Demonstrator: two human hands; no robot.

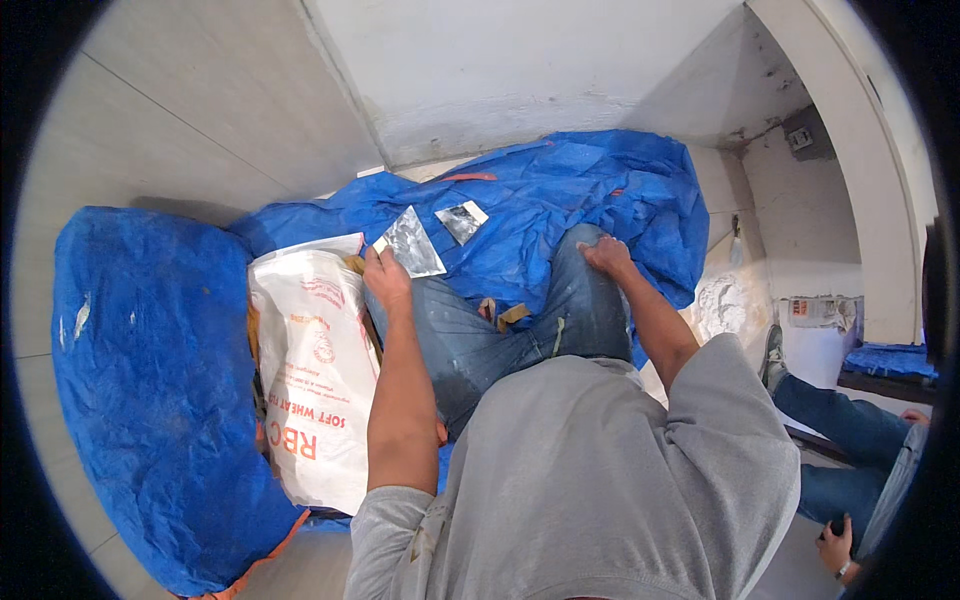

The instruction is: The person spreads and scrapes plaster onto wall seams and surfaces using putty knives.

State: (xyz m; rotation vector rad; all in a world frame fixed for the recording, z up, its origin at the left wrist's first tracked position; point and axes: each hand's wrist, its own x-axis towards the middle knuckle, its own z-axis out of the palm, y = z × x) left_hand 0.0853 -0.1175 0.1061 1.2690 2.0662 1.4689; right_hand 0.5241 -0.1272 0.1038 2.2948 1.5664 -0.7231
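My left hand is closed on a putty knife, a flat grey blade smeared with white, by its narrow pale end. A second, smaller putty knife with a pale strip along one edge lies on the crumpled blue tarp, just right of the first. My right hand rests on my right knee, fingers laid over the jeans, holding nothing. Beside my left forearm is a white sack with red print.
A bulky blue tarp bundle stands on the left. Wall panels and a white wall close off the far side. At right are a white-smeared floor patch, a socket and another person's legs and hand.
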